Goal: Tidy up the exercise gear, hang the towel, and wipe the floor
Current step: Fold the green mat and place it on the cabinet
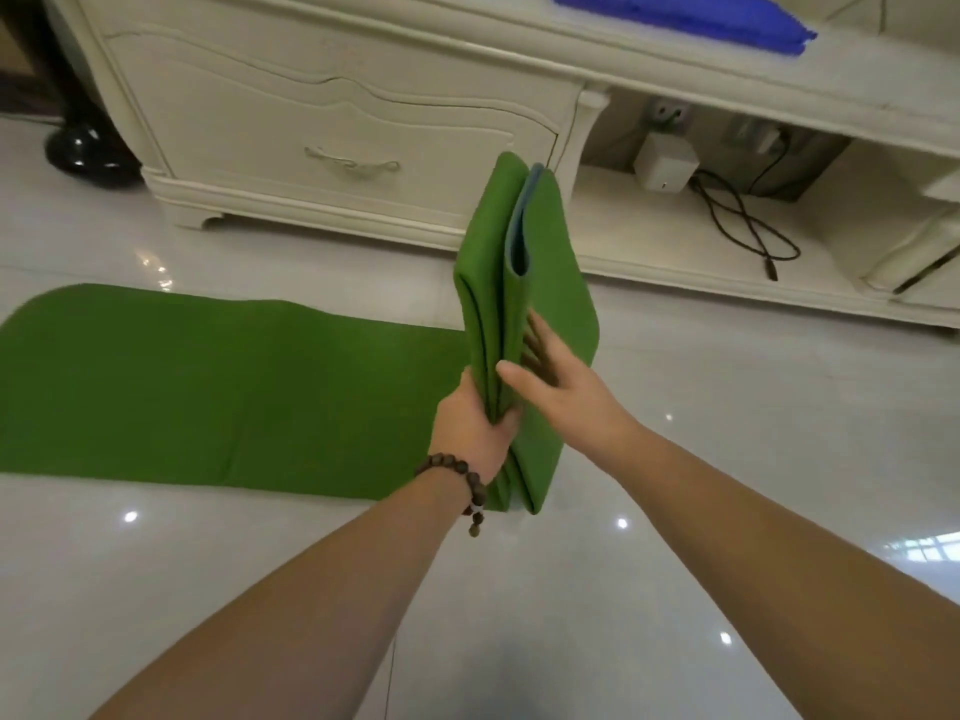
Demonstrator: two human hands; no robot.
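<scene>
A green exercise mat (208,376) lies flat on the white tiled floor at the left. Its right end is folded into upright layers (488,272) with a blue-grey underside showing at the top. My left hand (475,423), with a bead bracelet on the wrist, grips the folded layers near their lower part. My right hand (545,376) has straight fingers slid between two layers, thumb outside. A blue towel (685,15) lies on top of the cream cabinet at the upper right.
A cream cabinet (337,122) with a drawer stands right behind the mat. Its open shelf at the right holds a white box (665,161) and a black cable (748,226). A black rounded base (88,153) sits at the far left.
</scene>
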